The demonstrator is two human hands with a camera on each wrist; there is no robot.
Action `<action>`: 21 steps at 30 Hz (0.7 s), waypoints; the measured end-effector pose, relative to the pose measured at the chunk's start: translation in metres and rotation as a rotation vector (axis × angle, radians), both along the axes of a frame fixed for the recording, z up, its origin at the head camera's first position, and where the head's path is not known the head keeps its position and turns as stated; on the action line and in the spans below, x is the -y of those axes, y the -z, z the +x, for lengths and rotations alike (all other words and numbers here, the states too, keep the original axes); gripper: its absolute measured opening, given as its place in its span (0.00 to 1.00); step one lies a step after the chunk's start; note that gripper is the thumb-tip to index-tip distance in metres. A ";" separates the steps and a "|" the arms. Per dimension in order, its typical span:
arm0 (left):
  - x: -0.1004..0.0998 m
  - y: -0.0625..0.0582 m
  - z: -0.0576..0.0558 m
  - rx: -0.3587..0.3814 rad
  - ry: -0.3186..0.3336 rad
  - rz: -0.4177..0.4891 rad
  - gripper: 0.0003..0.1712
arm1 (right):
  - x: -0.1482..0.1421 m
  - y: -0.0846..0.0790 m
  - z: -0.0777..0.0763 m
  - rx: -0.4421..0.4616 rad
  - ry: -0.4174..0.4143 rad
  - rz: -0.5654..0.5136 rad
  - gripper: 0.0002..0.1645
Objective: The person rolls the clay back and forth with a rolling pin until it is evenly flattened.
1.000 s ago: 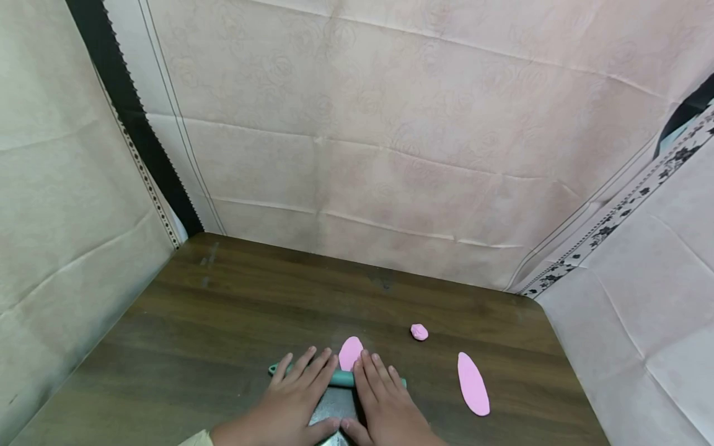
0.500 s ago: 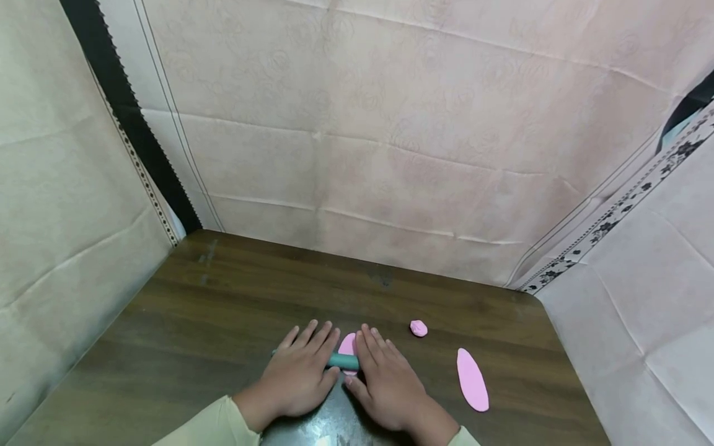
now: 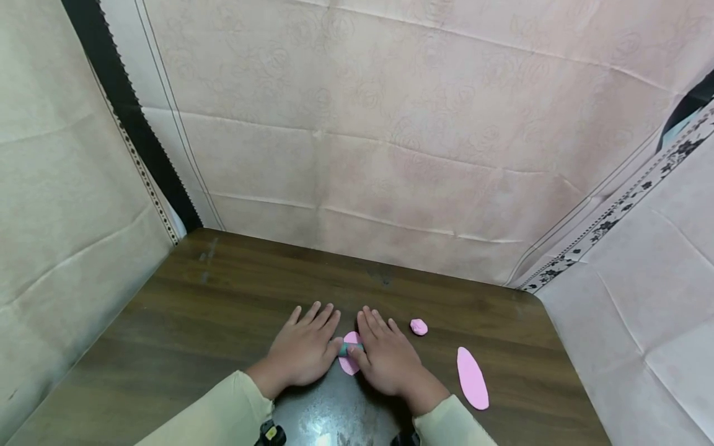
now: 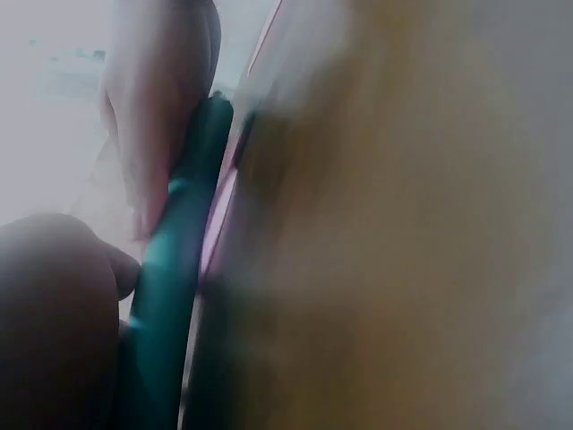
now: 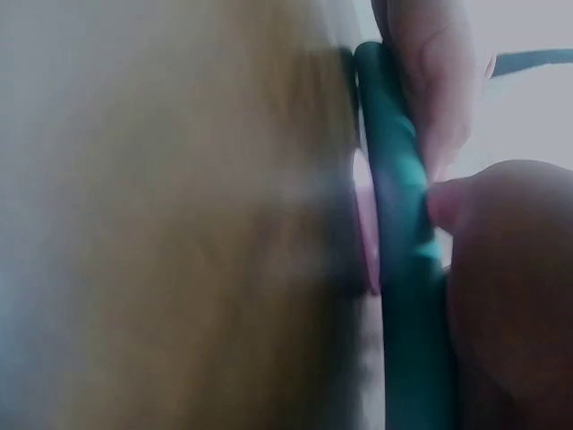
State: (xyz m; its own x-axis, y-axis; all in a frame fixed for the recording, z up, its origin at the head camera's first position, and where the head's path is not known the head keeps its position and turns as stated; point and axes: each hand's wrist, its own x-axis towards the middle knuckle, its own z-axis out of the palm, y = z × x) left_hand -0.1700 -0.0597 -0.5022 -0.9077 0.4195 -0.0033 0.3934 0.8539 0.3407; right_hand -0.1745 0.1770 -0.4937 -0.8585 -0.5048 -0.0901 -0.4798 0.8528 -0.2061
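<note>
Both palms lie on a green rolling pin [image 3: 343, 350], fingers straight and pointing away from me. My left hand [image 3: 304, 347] presses its left part and my right hand [image 3: 387, 356] its right part, so only a short middle stretch shows in the head view. Beneath the pin is a flat pink piece of dough [image 3: 350, 365], showing in front of and behind it. In the left wrist view the pin [image 4: 170, 278] runs past the thumb, with a pink edge of dough [image 4: 218, 224] beside it. The right wrist view has the pin [image 5: 403, 215] over the dough [image 5: 365, 219].
A small pink lump [image 3: 419, 327] lies right of my right hand. Farther right is a long flat pink oval [image 3: 473, 379]. The brown wooden table [image 3: 212, 322] ends at hanging pale cloth [image 3: 390, 155] at the back and both sides.
Both hands have slid forward together, away from me, rolling the green pin along the pink dough. More dough now shows on the near side. The lump and the oval have stayed put.
</note>
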 end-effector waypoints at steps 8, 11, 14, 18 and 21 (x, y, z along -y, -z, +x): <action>0.002 0.004 -0.033 0.043 0.002 0.006 0.41 | -0.002 0.004 -0.032 0.074 0.017 -0.066 0.48; 0.002 0.003 -0.044 0.054 -0.003 0.026 0.42 | -0.003 0.004 -0.041 0.086 0.025 -0.070 0.48; 0.002 0.002 -0.055 0.064 -0.009 0.035 0.42 | -0.003 0.004 -0.052 0.092 0.032 -0.073 0.48; 0.002 0.002 -0.069 0.073 -0.018 0.033 0.42 | -0.003 0.005 -0.068 0.101 0.037 -0.062 0.48; 0.002 0.002 -0.079 0.082 -0.028 0.041 0.42 | -0.004 0.006 -0.078 0.117 0.042 -0.048 0.48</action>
